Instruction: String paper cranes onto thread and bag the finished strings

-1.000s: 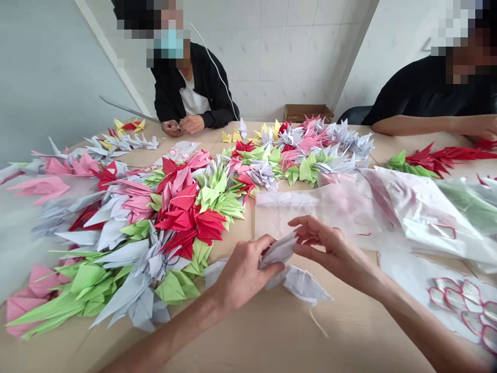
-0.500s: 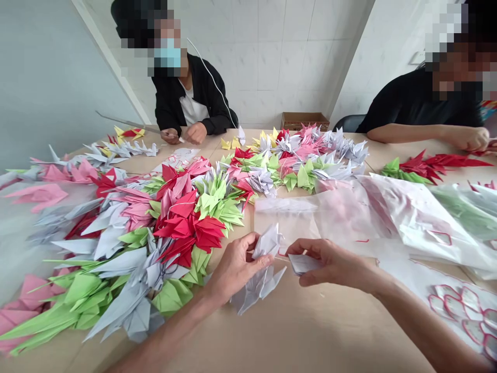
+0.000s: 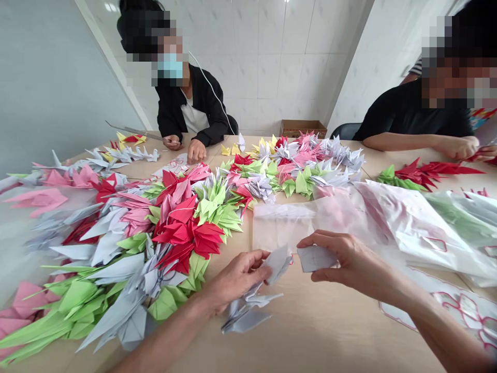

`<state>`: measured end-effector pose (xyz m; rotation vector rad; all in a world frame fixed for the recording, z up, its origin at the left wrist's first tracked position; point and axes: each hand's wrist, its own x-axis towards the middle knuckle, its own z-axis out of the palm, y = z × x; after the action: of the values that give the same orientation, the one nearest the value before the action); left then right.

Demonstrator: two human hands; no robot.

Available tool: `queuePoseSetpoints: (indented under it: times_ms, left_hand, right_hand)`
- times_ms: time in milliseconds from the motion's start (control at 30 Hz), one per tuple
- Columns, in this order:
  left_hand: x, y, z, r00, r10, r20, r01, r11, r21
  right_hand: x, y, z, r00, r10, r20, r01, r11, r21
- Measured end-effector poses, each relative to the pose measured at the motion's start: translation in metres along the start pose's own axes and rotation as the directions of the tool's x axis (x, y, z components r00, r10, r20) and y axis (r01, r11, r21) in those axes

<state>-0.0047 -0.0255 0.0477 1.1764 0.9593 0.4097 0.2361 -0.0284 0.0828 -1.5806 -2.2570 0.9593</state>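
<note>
Between thumb and fingers, my left hand is closed on a pale grey-white folded paper piece. More white folded paper, shaped like origami cranes, hangs below that hand; how it joins the held piece is hidden. My right hand pinches a small white square of folded paper by its edges, a short gap to the right of the left hand's piece. Close by on the left lies a big heap of origami cranes, with red ones and green ones nearest my left hand.
Clear plastic bags lie to the right, beside a sheet with red-edged labels. A masked person sits across the table; another person sits far right near red cranes. A cardboard box stands behind the table.
The paper in my left hand has turned, and the cranes below it have swung left and down. My right hand has moved slightly right with its square. The masked person's hand has lowered to the table.
</note>
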Motion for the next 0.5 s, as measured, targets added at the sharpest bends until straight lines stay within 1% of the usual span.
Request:
queuePoseSetpoints:
  times_ms: [100,267,333,400,433,500]
  left_hand:
    - [0.0002,-0.0032,0.0015,1.0,-0.009,-0.006,0.009,1.0,-0.002]
    - [0.0033,-0.0076,0.0037,0.997,-0.068,0.029,0.073,0.978,-0.198]
    - [0.0056,-0.0089,0.0028,0.997,-0.078,0.021,0.08,0.967,-0.24]
    - [0.0069,-0.0097,0.0006,0.998,-0.062,0.005,0.062,0.978,-0.202]
    - [0.0066,-0.0096,-0.0007,0.999,-0.044,-0.015,0.041,0.989,-0.14]
    - [0.0041,-0.0079,-0.0027,0.994,0.042,-0.103,-0.034,0.997,0.074]
  right_hand:
    - [-0.0006,0.0014,0.0018,0.999,-0.005,-0.033,0.005,1.0,-0.018]
    - [0.0026,0.0074,0.0016,0.998,-0.003,-0.067,-0.001,0.998,-0.06]
    - [0.0039,0.0092,0.0,0.997,-0.003,-0.071,0.0,0.999,-0.048]
    - [0.0044,0.01,-0.0012,0.997,-0.004,-0.072,0.002,1.0,-0.028]
    - [0.0044,0.01,-0.0015,0.998,-0.004,-0.07,0.003,1.0,-0.016]
    - [0.0042,0.009,-0.0011,0.998,-0.003,-0.066,0.004,1.0,0.008]
